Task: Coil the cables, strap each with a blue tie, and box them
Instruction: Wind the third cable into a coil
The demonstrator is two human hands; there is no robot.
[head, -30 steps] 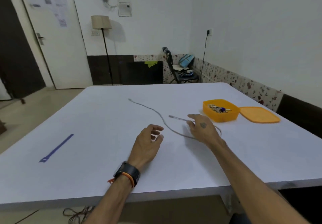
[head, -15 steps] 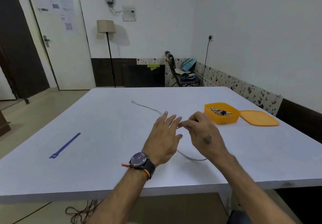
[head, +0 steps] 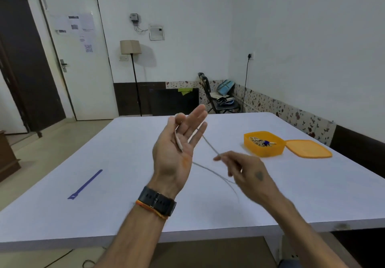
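A thin grey cable (head: 209, 143) is lifted off the white table (head: 129, 142). My left hand (head: 174, 157) is raised palm up with straight fingers; the cable's plug end lies across the palm, and the thumb pins the cable by the forefinger. The cable runs behind those fingers down to my right hand (head: 249, 172), which pinches it lower right and is blurred. More cable trails under the right hand to the table. A blue tie (head: 85, 184) lies flat on the table at the left, away from both hands.
An open orange box (head: 264, 150) with small items inside stands at the right of the table, its orange lid (head: 308, 149) beside it. Beyond the table are a floor lamp (head: 130, 48), a loaded chair (head: 220, 101) and a door. Wires lie on the floor below the near edge.
My left hand has risen and turned palm up, now with the cable's end in it. My right hand dropped lower right along the cable, and the cable lifted off the table.
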